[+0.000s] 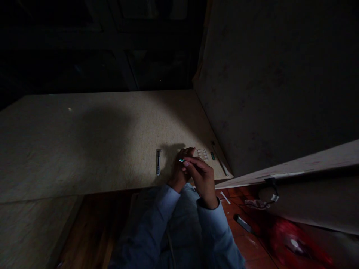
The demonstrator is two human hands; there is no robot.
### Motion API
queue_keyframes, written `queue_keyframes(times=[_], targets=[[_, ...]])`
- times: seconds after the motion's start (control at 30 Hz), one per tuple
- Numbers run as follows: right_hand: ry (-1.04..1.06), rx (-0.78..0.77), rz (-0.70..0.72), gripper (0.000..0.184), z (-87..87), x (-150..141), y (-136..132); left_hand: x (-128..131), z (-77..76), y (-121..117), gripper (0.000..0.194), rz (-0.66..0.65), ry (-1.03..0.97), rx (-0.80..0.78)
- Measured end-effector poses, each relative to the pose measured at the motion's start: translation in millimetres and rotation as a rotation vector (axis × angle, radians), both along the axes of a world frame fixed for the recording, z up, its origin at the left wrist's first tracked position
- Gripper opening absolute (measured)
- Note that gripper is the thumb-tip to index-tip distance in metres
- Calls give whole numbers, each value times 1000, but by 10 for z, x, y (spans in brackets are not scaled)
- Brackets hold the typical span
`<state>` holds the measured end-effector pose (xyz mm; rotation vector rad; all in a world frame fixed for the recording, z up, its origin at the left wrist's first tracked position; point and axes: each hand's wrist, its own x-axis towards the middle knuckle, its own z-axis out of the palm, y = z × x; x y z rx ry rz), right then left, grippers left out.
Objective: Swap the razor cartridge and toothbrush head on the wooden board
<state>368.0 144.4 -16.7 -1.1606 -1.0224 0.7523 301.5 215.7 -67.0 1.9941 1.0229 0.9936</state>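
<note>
My two hands meet over the near edge of a pale board (84, 142). My right hand (202, 179) is closed in a pinch on a small object with a green-white tip (181, 160). My left hand (179, 170) sits partly under the right, fingers curled against it; what it holds is hidden. A grey handled tool (158, 162) lies on the board just left of my hands. A strip of small pale pieces (202, 153) and a thin stick (220, 160) lie to the right.
A second board (275, 93) stands upright at the right and forms a corner. On the reddish floor lie a dark marker-like tool (243, 223), a white stick (225, 197) and a cable with a clip (270, 194). The room is very dark.
</note>
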Motion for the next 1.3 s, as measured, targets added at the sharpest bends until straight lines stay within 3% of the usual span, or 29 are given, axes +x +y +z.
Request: queue_keyframes(times=[0.07,0.2,0.3,0.4,0.5,0.63,0.73,0.83,1.13,1.3], targets=[[64,-32,0,15,-28,13,26,-238,111,-36,35,90,55,26],[133,-97,-24,21,-67,-10,106,-723,236,14,26,472,321,131],[172,-116,1,24,-77,-66,184,-951,225,129,31,569,450,10],[147,-115,10,25,-67,-116,270,-1039,179,224,18,501,481,-176],[106,-120,17,24,-53,-133,365,-1070,154,257,8,489,349,-274],[94,-138,26,26,-60,-142,492,-1125,195,207,18,470,-189,-429],[112,-141,66,25,-66,-193,549,-1149,273,120,30,354,-690,-657],[102,-129,112,21,-44,-279,555,-1127,357,31,30,218,-951,-822],[-52,-2,150,13,35,-399,433,-1045,584,-138,42,32,-951,-1002],[-180,132,161,11,38,-394,364,-1094,570,-209,49,-47,-901,-999]])
